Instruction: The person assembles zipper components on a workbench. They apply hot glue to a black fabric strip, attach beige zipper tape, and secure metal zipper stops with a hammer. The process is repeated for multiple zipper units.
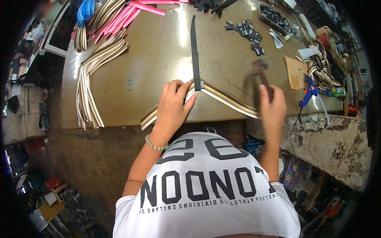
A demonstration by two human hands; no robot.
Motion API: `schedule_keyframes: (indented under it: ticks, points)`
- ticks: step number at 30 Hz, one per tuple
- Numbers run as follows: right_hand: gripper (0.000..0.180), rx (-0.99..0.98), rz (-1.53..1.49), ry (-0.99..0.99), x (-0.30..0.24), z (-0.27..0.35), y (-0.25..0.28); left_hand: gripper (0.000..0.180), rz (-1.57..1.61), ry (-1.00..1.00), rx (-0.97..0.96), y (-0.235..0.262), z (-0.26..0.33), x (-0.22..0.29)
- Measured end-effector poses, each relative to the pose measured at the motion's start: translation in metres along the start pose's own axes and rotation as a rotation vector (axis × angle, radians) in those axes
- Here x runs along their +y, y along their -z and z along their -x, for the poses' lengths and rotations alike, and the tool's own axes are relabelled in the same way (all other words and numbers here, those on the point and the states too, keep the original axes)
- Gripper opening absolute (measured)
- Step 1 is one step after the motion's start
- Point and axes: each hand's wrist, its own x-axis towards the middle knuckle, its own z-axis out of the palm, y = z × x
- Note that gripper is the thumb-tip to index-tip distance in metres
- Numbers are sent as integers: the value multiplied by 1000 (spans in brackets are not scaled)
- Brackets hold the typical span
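On the table, near its front edge, lies a striped strap [232, 104] in brown, yellow and white, bent in a shallow peak. A long black strip [194, 51] runs away from that peak, with a small dark label [202, 84] beside its near end. My left hand [174, 99] holds the striped strap down just left of the join, thumb and fingers closed on it. Raised over the strap's right part, my right hand [272, 101] grips a dark tool that looks like a hammer [260, 65]; motion blurs it.
Bundles of striped straps [89, 91], pink strips [127, 16] and blue strips [84, 14] lie at the left. Small black labels [246, 31] are scattered at the far right, near a full box [276, 20]. A blue glue gun [309, 91] hangs by the right edge, beside cardboard [295, 72].
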Motion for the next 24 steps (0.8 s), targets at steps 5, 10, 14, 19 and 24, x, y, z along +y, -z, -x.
schedule_keyframes:
  ticks: [5, 10, 14, 19, 24]
  points:
    - [35, 79, 309, -67, 60, -27, 3, 21, -83, -171, -107, -1, -10, -11]
    - [34, -277, -334, -21, 19, -36, -14, 13, 360, -15, -17, 11, -18, 1]
    - [38, -904, -1345, -79, -68, -22, -51, 15, 1108, 450, 167, 1, -11, 26]
    - [30, -714, -916, 36, -105, -46, -83, 39, 1148, 740, -209, -13, -11, 30]
    - [28, -998, -849, 98, -78, -81, -76, 18, 255, -49, 252, 7, -22, 30]
